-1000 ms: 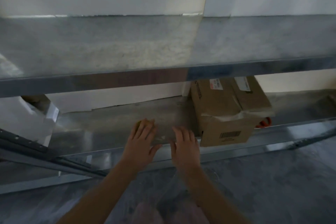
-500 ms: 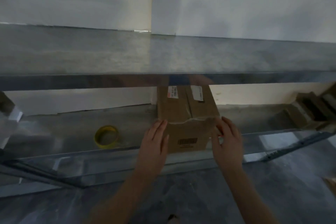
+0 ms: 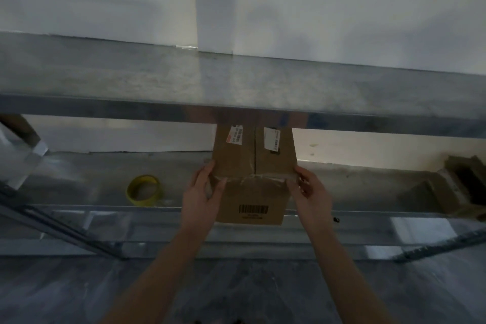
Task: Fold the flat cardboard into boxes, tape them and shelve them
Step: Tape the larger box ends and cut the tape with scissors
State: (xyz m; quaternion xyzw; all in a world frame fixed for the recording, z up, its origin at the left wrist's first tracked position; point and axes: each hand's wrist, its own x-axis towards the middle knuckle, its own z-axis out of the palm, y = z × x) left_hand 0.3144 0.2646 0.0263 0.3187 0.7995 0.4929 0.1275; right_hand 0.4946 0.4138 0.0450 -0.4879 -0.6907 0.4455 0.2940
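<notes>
We've shifted from the bare lower shelf (image 3: 105,214) onto the taped cardboard box (image 3: 252,200); left hand (image 3: 202,193) and right hand (image 3: 309,192) now grip its near corners, likely final seating.

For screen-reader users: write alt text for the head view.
The left hand and right hand grip the near top corners of a taped cardboard box on a metal shelf. A yellow tape roll lies on that shelf to the box's left.
</notes>
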